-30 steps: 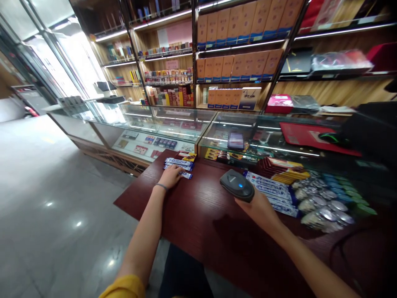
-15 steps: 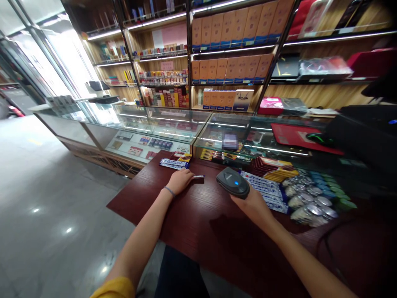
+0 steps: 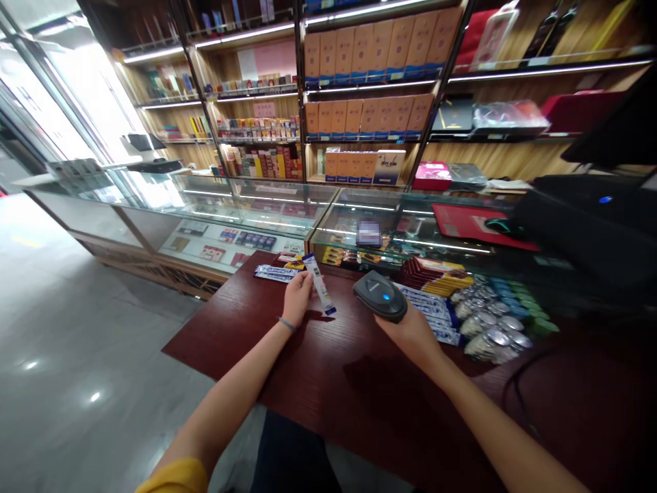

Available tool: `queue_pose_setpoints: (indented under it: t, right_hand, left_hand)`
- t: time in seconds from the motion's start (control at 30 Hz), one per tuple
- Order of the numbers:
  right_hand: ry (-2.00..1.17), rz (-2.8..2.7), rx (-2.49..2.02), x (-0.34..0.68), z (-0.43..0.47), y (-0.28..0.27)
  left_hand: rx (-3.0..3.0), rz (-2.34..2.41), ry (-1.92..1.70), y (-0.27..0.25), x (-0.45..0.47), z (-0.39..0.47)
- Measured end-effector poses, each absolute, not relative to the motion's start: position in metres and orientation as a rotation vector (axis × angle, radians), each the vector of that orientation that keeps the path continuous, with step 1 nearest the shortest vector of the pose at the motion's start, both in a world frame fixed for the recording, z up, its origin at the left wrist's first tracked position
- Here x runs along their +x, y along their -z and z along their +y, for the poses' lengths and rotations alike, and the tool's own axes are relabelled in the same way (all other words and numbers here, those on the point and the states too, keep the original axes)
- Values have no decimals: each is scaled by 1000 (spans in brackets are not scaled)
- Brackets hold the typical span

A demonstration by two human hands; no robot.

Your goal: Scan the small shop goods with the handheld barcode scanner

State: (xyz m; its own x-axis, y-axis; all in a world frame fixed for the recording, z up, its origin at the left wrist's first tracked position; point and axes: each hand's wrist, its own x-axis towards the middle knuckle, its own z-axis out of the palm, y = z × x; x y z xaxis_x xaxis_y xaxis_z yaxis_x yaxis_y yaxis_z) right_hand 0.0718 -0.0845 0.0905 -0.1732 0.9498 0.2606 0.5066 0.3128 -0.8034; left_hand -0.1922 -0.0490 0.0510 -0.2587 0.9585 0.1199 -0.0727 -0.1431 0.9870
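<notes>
A person's left hand [image 3: 298,298] pinches a slim blue-and-white packet [image 3: 319,286] above a dark-red desk [image 3: 230,322] while the right hand [image 3: 409,330] grips a black scanner [image 3: 380,296].

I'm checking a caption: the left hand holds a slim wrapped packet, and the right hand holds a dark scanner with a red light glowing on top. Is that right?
Not quite: the head view shows the light on the scanner glowing blue, not red. The rest stands: the left hand holds the slim wrapped packet, and the right hand holds the scanner.
</notes>
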Motion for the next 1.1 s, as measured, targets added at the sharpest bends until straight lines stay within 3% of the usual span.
queue_pose_setpoints:
  t: [0.33,0.67,0.97,1.1]
  right_hand:
    - [-623,-1827,-1339,95,-78,-119]
    - [-446,-1975,-1658,137,-79,-166]
    - [-417,-2096,-1704,132,-83,-165]
    - [-461,-2012,-1639,136,-81,-162]
  left_hand:
    - [822,1026,-1466,-54,-148,-25]
    - [1662,1219,-858,-88,-147,31]
    - [1920,1199,-810,-112,-153,36]
    - [1729,1160,-853,-112,-150,32]
